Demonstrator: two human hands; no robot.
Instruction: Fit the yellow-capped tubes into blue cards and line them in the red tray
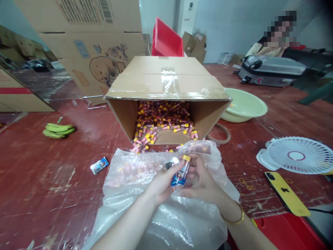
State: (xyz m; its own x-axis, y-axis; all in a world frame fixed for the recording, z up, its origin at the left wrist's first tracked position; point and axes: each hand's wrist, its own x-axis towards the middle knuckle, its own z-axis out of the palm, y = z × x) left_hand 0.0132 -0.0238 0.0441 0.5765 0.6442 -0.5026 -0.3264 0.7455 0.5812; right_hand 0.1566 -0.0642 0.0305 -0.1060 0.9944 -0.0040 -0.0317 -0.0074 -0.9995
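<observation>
My left hand [162,184] is closed on a small clear tube with a yellow cap [186,158], its thumb pressed along the side. A shiny blue wrapper [178,178] shows at the tube's lower part; whether it is inside or against it I cannot tell. Close on the right, my right hand [204,180] has its fingers apart and curved around the tube, the index finger near the cap. Beneath both hands spreads a translucent plastic sheet [125,194]. Ahead, an open cardboard box [166,81] lies on its side, with many pink tubes with yellow caps [163,113] inside and spilling out.
A blue packet [100,165] and bananas [58,130] lie left on the red floor. To the right are a pale green basin [247,104], a white fan grille [299,154], a yellow phone [287,194] and a red container [288,229]. A person sits behind a grey suitcase [273,71].
</observation>
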